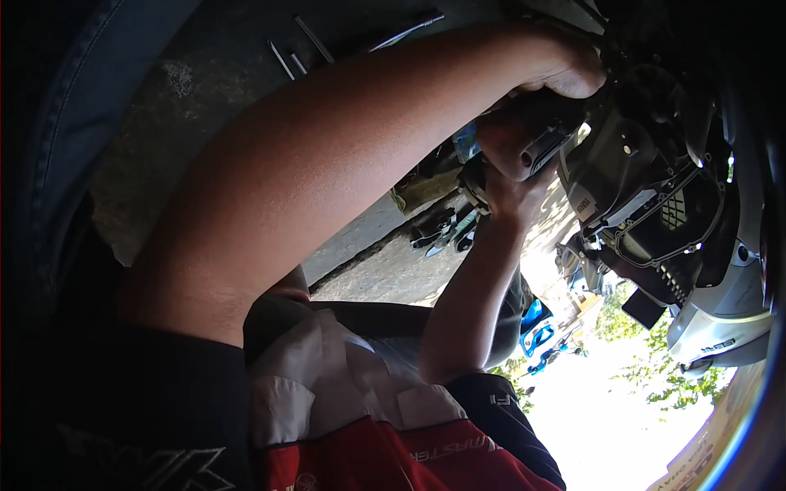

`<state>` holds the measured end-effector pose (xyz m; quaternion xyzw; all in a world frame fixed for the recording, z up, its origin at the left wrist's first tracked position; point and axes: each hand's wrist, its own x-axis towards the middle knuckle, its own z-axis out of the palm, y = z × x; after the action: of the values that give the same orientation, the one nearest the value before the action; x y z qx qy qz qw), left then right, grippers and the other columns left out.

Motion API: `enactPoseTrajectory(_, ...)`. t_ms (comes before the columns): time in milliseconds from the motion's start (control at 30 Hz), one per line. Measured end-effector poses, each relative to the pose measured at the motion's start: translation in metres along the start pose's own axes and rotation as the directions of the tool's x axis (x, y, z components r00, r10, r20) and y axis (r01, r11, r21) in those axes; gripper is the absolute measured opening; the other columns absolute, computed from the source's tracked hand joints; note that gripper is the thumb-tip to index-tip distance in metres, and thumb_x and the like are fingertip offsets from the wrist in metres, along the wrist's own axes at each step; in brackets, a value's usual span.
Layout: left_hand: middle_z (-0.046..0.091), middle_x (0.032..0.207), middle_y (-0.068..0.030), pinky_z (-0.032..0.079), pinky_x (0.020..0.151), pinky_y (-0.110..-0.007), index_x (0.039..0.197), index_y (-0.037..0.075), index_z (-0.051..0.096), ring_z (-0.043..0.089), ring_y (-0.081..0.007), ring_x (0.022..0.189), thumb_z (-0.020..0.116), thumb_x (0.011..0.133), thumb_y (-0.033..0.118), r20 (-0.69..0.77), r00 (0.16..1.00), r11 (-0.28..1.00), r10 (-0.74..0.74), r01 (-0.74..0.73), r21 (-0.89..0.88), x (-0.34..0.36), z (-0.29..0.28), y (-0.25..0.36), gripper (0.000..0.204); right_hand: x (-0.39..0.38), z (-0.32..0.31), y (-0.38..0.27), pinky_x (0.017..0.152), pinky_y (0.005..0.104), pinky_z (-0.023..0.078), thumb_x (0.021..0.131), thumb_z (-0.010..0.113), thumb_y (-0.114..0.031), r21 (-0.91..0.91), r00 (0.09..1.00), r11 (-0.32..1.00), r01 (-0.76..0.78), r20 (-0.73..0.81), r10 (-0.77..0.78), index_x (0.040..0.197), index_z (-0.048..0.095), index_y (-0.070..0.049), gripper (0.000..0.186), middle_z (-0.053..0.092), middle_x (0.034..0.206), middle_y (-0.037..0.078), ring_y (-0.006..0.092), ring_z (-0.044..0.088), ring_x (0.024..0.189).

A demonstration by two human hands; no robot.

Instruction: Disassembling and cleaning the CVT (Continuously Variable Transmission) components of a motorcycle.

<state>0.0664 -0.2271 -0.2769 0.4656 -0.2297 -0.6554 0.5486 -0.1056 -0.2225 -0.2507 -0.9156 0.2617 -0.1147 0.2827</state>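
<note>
My left hand (573, 72) reaches across the top of the view to a scooter's dark underside and engine casing (671, 225), its fingers curled over something I cannot make out. Just below it, my right hand (514, 190) grips a dark, rounded power tool (524, 135) by its lower part, the body tilted toward the machine. The tool's working end is hidden in shadow, and my left forearm covers part of the ground behind it.
Several long metal tools (311, 37) lie on the concrete floor (176, 123). A white scooter body panel (712, 323) hangs at the right. More parked two-wheelers (536, 331) stand in the bright background with foliage. A jeans-clad leg (90, 98) is at the left.
</note>
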Motion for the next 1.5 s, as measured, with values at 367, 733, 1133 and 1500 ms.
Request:
enactPoseTrajectory(367, 0.065, 0.116, -0.0226, 0.047, 0.092, -0.042, 0.119, -0.002, 0.066, 0.063, -0.0349, 0.104, 0.043, 0.105, 0.036, 0.072, 0.995, 0.990, 0.071, -0.080, 0.118, 0.010, 0.068, -0.042, 0.046, -0.081, -0.037, 0.076, 0.072, 0.0325, 0.049, 0.084, 0.072, -0.024, -0.088, 0.960, 0.958, -0.273, 0.034, 0.276, 0.097, 0.062, -0.002, 0.028, 0.066, 0.087, 0.003, 0.0142, 0.061, 0.077)
enactPoseTrajectory(733, 0.071, 0.106, -0.0196, 0.056, 0.087, -0.041, 0.105, 0.001, 0.073, 0.070, -0.0332, 0.096, 0.071, 0.085, 0.038, -0.117, 0.992, 0.927, 0.054, -0.006, 0.374, 0.041, 0.078, -0.040, 0.042, -0.074, -0.035, 0.087, 0.079, 0.0394, 0.052, 0.061, 0.090, -0.031, 0.020, 0.943, 0.943, -0.332, -0.027, 0.332, 0.110, 0.057, 0.004, 0.068, 0.067, 0.097, 0.012, 0.0238, 0.067, 0.084)
enactPoseTrajectory(1133, 0.070, 0.105, -0.0222, 0.055, 0.086, -0.042, 0.114, -0.003, 0.068, 0.070, -0.0338, 0.095, 0.060, 0.096, 0.041, -0.106, 0.985, 0.964, 0.134, -0.105, 0.245, 0.037, 0.071, -0.043, 0.049, -0.093, -0.034, 0.108, 0.074, 0.0401, 0.051, 0.063, 0.090, -0.034, -0.032, 0.963, 0.968, -0.249, -0.118, 0.243, 0.110, 0.055, -0.001, 0.067, 0.064, 0.094, 0.010, 0.0232, 0.062, 0.078)
enactPoseTrajectory(1500, 0.069, 0.105, -0.0237, 0.053, 0.090, -0.043, 0.110, -0.002, 0.069, 0.068, -0.0350, 0.100, 0.050, 0.100, 0.042, -0.086, 0.990, 0.955, 0.112, -0.084, 0.283, 0.032, 0.074, -0.044, 0.049, -0.072, -0.043, 0.076, 0.082, 0.0387, 0.052, 0.069, 0.084, -0.036, -0.187, 0.909, 0.907, -0.378, 0.110, 0.401, 0.120, 0.054, 0.001, 0.069, 0.064, 0.105, 0.010, 0.0234, 0.064, 0.092)
